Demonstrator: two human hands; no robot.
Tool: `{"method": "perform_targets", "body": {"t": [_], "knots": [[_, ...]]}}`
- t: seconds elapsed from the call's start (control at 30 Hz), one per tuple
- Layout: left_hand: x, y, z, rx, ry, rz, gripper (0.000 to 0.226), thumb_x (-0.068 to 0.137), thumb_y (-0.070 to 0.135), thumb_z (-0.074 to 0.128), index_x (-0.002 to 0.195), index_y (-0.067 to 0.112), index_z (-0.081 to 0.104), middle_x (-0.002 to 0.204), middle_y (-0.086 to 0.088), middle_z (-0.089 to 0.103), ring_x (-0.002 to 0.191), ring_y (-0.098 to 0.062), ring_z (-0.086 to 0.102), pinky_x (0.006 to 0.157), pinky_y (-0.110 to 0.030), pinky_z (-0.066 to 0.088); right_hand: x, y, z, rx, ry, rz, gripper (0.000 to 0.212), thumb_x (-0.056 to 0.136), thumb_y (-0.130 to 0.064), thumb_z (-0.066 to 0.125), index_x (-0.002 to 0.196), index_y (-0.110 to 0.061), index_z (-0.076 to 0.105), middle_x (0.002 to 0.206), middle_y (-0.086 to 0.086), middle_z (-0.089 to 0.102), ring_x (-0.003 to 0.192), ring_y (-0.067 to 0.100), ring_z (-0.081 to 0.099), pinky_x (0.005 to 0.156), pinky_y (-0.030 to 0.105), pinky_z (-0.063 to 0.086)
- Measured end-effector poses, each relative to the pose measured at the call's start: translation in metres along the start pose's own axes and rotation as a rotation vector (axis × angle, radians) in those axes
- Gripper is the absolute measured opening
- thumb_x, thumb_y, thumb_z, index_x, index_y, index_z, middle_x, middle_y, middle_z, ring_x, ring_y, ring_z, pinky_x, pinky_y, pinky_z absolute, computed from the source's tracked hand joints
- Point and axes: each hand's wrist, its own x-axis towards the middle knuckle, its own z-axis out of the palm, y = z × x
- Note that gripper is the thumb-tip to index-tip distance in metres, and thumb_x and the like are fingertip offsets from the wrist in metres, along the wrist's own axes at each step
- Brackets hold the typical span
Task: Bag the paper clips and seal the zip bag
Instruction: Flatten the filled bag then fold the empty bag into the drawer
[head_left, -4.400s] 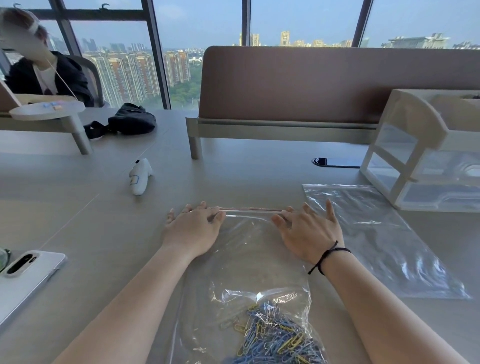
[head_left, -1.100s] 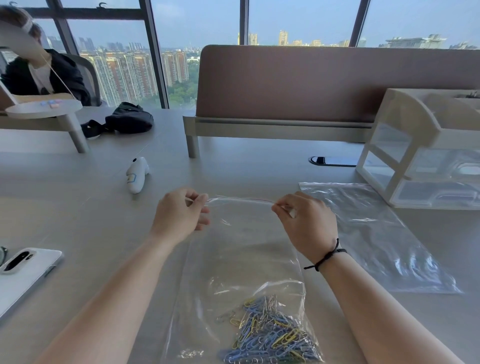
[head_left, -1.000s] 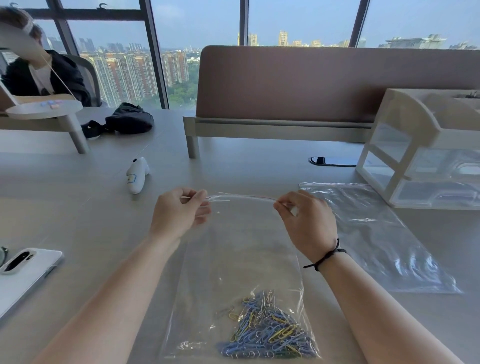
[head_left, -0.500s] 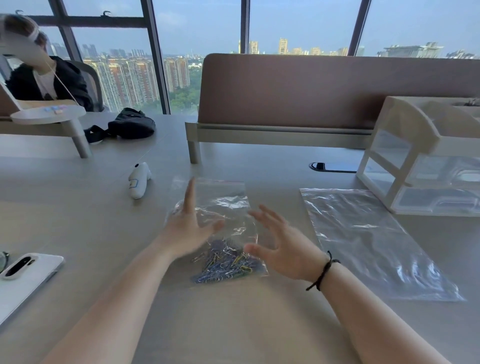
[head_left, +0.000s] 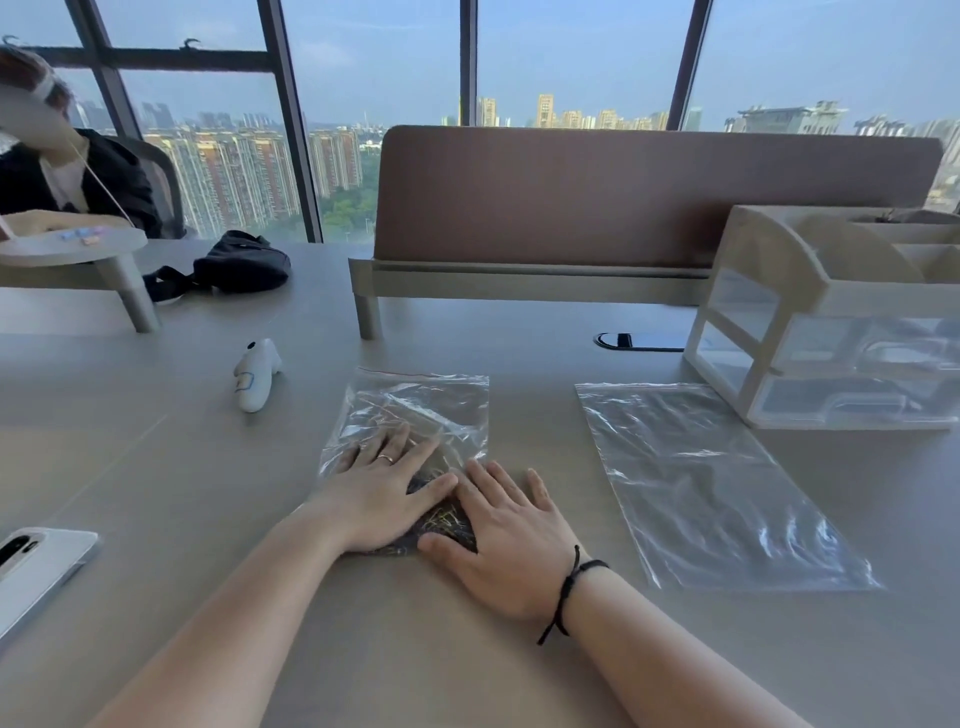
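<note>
A clear zip bag (head_left: 415, 405) lies flat on the grey desk, its red zip strip at the far end. The coloured paper clips (head_left: 441, 519) sit heaped at the bag's near end and show only between my hands. My left hand (head_left: 379, 493) lies palm down on the bag with fingers spread. My right hand (head_left: 509, 540) lies flat beside it, covering the bag's near right corner, a black cord on the wrist. Neither hand grips anything.
A second clear bag (head_left: 706, 483) lies flat to the right. Behind it stands a white drawer organiser (head_left: 831, 322). A white handheld device (head_left: 254, 379) lies at the left, a white phone (head_left: 36, 566) at the near left edge. A person sits at far left.
My hands let go of the bag's zip edge. The bag now lies further from me on the desk, and both hands have come down flat on the clip end.
</note>
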Motion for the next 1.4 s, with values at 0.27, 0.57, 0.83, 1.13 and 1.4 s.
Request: {"method": "perform_targets", "body": {"t": [0.27, 0.57, 0.83, 1.13, 1.4], "knots": [[-0.014, 0.004, -0.003, 0.022, 0.108, 0.036, 0.085, 0.075, 0.087, 0.013, 0.151, 0.050, 0.006, 0.165, 0.015, 0.002, 0.152, -0.012, -0.004, 0.123, -0.040, 0.002, -0.052, 0.072, -0.048, 0.064, 0.339, 0.083, 0.065, 0.092, -0.067, 0.038, 0.149, -0.039, 0.029, 0.162, -0.011, 0.025, 0.151, 0.010, 0.015, 0.124, 0.040, 0.004], [-0.018, 0.156, 0.031, -0.144, 0.299, 0.565, 0.052, 0.077, 0.074, 0.054, 0.116, 0.042, 0.067, 0.134, 0.017, 0.060, 0.127, -0.003, 0.049, 0.114, -0.036, 0.032, -0.132, 0.189, -0.064, 0.114, 0.556, 0.433, 0.035, 0.090, -0.048, 0.061, 0.118, -0.027, 0.067, 0.121, -0.003, 0.069, 0.110, 0.024, 0.063, 0.093, 0.036, 0.044], [-0.012, 0.188, 0.048, -0.318, 0.150, 0.621, 0.025, 0.082, 0.053, 0.071, 0.103, 0.041, 0.074, 0.117, 0.024, 0.062, 0.094, 0.005, 0.057, 0.085, -0.021, 0.045, -0.156, 0.221, -0.045, 0.063, 0.465, 0.482, 0.026, 0.085, -0.055, 0.056, 0.097, -0.033, 0.063, 0.108, -0.009, 0.067, 0.105, 0.022, 0.059, 0.092, 0.033, 0.041], [-0.018, 0.193, 0.063, -0.298, 0.369, 0.562, 0.012, 0.090, 0.042, 0.053, 0.092, 0.033, 0.061, 0.106, 0.019, 0.069, 0.098, -0.010, 0.064, 0.082, -0.038, 0.055, -0.167, 0.211, -0.053, 0.043, 0.324, 0.326, 0.071, 0.064, -0.090, 0.048, 0.118, -0.045, 0.059, 0.135, -0.023, 0.054, 0.128, 0.010, 0.047, 0.109, 0.032, 0.031], [-0.014, 0.189, 0.057, -0.515, 0.634, 0.511, 0.019, 0.096, 0.040, 0.050, 0.099, 0.027, 0.063, 0.097, 0.010, 0.072, 0.090, -0.012, 0.066, 0.079, -0.036, 0.053, -0.164, 0.218, -0.049, 0.044, 0.435, 0.301, 0.032, 0.090, -0.050, 0.056, 0.116, -0.036, 0.065, 0.126, -0.013, 0.062, 0.119, 0.017, 0.055, 0.097, 0.031, 0.039]]}}
